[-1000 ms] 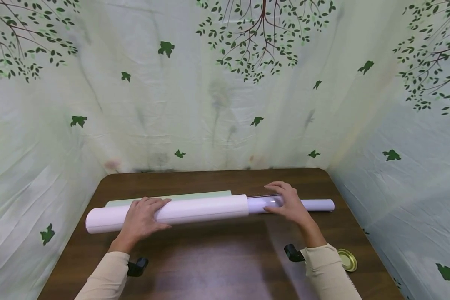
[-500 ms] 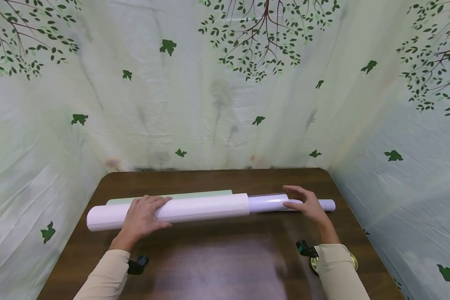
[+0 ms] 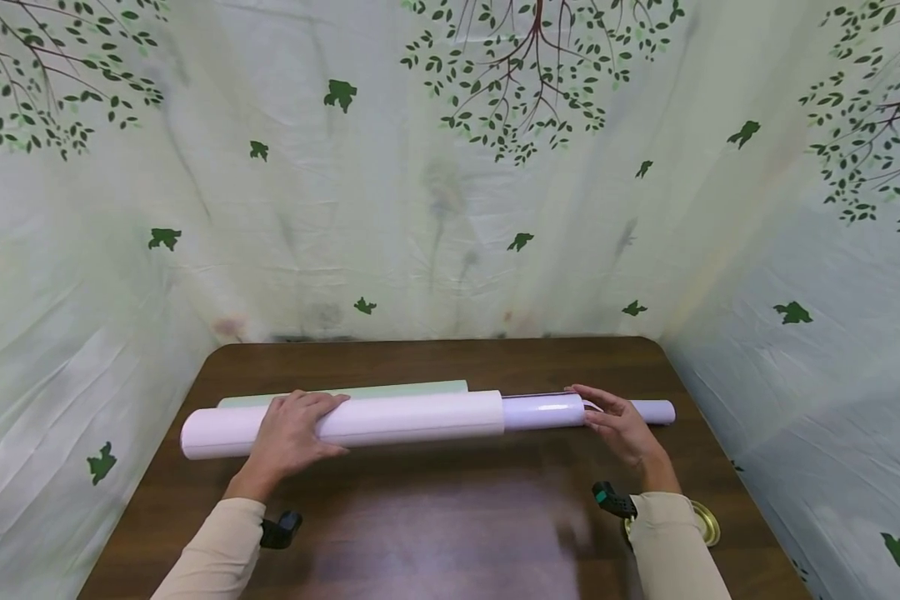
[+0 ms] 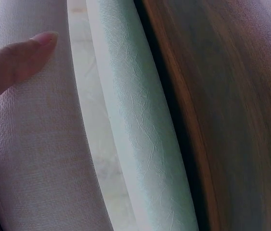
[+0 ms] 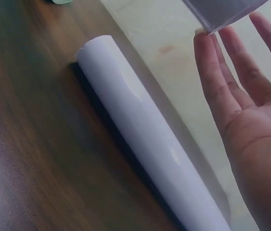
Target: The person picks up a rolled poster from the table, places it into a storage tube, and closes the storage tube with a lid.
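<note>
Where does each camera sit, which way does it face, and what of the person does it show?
Head: on the head, facing forward and down over the table; shows the left hand, right hand and both sleeves.
Left wrist: on that wrist, facing the wide pale roll and green roll; shows chiefly one digit.
Right wrist: on that wrist, facing the thin white roll and the fingertips at a glossy roll's end; shows palm and fingers.
Shared: the wide pale roll shows in head and left wrist.
</note>
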`<state>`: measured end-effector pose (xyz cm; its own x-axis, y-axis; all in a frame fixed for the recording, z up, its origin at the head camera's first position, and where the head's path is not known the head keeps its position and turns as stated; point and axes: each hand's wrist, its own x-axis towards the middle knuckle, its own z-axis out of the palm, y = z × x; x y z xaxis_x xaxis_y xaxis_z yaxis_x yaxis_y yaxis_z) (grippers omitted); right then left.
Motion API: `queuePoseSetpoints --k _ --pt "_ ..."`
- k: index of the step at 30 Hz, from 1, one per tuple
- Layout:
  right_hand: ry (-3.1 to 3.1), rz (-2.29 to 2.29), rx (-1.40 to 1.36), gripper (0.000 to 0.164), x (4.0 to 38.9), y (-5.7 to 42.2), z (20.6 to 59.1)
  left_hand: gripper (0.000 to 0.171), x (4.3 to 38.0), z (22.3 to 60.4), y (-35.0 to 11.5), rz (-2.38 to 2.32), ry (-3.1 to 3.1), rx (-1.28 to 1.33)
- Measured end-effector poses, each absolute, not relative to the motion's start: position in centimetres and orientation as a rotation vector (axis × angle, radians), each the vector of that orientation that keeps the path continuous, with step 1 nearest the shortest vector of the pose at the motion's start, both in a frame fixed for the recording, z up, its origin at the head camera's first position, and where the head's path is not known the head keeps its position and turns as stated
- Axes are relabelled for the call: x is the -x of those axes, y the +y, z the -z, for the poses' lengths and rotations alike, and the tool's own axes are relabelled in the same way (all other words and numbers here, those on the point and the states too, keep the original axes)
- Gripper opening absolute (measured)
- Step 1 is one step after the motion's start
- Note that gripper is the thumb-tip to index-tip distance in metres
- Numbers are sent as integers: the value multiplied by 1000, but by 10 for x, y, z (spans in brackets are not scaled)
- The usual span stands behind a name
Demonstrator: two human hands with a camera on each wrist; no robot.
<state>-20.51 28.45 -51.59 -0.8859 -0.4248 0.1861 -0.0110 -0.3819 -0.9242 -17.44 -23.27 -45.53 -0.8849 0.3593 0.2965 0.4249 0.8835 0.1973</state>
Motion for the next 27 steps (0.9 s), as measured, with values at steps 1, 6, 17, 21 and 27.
queuePoseSetpoints --k 1,6,17,21,27 --pt "1554 2352 593 44 205 284 517 74 174 455 -233 376 -2803 590" --pt "1527 2370 592 44 206 280 516 73 172 455 -235 378 -2806 569" --pt "1735 2345 451 43 197 273 515 73 171 454 -235 391 -2805 570" --pt "1728 2346 488 43 195 273 515 73 169 455 -233 401 -2809 570" --pt "1757 2305 531 44 197 269 516 74 167 455 -236 388 -2811 553"
